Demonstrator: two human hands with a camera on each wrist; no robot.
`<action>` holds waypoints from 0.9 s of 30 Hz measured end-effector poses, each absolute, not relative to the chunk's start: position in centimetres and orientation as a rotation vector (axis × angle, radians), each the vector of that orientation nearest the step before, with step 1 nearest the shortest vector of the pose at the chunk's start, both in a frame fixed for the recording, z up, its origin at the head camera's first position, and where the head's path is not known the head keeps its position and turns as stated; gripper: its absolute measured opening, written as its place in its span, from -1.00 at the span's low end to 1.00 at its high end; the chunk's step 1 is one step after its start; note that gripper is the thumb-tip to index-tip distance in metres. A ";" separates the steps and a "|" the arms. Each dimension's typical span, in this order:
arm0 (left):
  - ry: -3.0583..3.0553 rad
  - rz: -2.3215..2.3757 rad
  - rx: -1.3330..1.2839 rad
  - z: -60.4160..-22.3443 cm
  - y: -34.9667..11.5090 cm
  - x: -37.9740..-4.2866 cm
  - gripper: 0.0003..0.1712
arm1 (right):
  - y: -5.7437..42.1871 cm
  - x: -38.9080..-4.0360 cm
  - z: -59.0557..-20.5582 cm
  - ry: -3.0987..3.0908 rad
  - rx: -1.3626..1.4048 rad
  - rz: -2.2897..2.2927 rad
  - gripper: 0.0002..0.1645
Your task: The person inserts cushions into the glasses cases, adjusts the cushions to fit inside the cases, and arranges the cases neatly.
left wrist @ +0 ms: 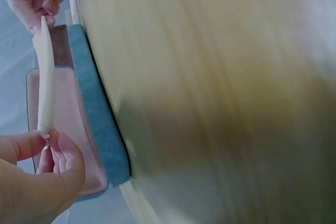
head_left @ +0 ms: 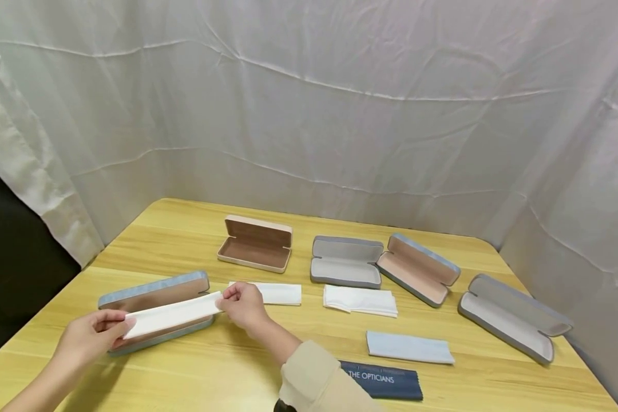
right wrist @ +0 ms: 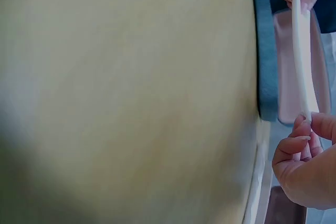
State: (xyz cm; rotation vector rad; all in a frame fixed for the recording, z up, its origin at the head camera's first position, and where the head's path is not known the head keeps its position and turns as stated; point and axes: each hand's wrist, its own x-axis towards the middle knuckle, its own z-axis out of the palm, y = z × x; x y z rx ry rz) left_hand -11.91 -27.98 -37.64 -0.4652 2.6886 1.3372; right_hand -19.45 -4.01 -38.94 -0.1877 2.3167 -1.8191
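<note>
A folded white cloth (head_left: 172,315) is stretched lengthwise between both hands. My left hand (head_left: 84,337) pinches its left end between thumb and fingers, and my right hand (head_left: 244,306) pinches the right end. Right under the cloth an open blue glasses case (head_left: 154,284) with a pinkish lining lies on the table, its lid leaning back. Seen from the left wrist, the cloth strip (left wrist: 46,77) hangs over the case's pink inside (left wrist: 71,114). In the right wrist view, the same strip (right wrist: 302,56) runs from one hand to the other above the case.
Behind stand a brown-lined case (head_left: 254,243), a grey case (head_left: 346,263), a blue pink-lined case (head_left: 419,269) and another grey case (head_left: 515,317), all open. Folded white cloths (head_left: 360,300) (head_left: 280,293), a light blue cloth (head_left: 409,347) and a navy cloth (head_left: 386,382) lie on the wooden table (head_left: 226,377).
</note>
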 end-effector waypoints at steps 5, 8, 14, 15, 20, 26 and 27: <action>2.842 1.210 -0.442 -38.0 -28.6 -11.8 -0.48 | -5.2 -19.1 -39.1 2.379 -0.204 -1.777 -0.90; 2.985 1.079 -0.386 -38.3 -28.9 -11.9 -0.56 | -5.7 -19.2 -39.4 2.419 -0.212 -1.766 -0.89; 3.146 0.958 -0.307 -38.9 -28.9 -12.0 -0.73 | -6.5 -19.3 -39.6 2.472 -0.188 -1.724 -0.88; 3.157 0.948 -0.305 -38.9 -28.8 -12.0 -0.75 | -6.5 -19.3 -39.6 2.477 -0.184 -1.718 -0.88; 3.182 0.900 -0.284 -38.8 -28.5 -12.2 -0.78 | -6.8 -19.5 -39.6 2.513 -0.182 -1.640 -0.85; 3.183 0.839 -0.271 -38.9 -28.6 -12.3 -0.80 | -6.7 -20.2 -39.9 2.567 -0.150 -1.542 -0.85; 3.178 0.827 -0.274 -38.9 -28.7 -12.3 -0.80 | -6.6 -20.3 -40.0 2.565 -0.148 -1.534 -0.85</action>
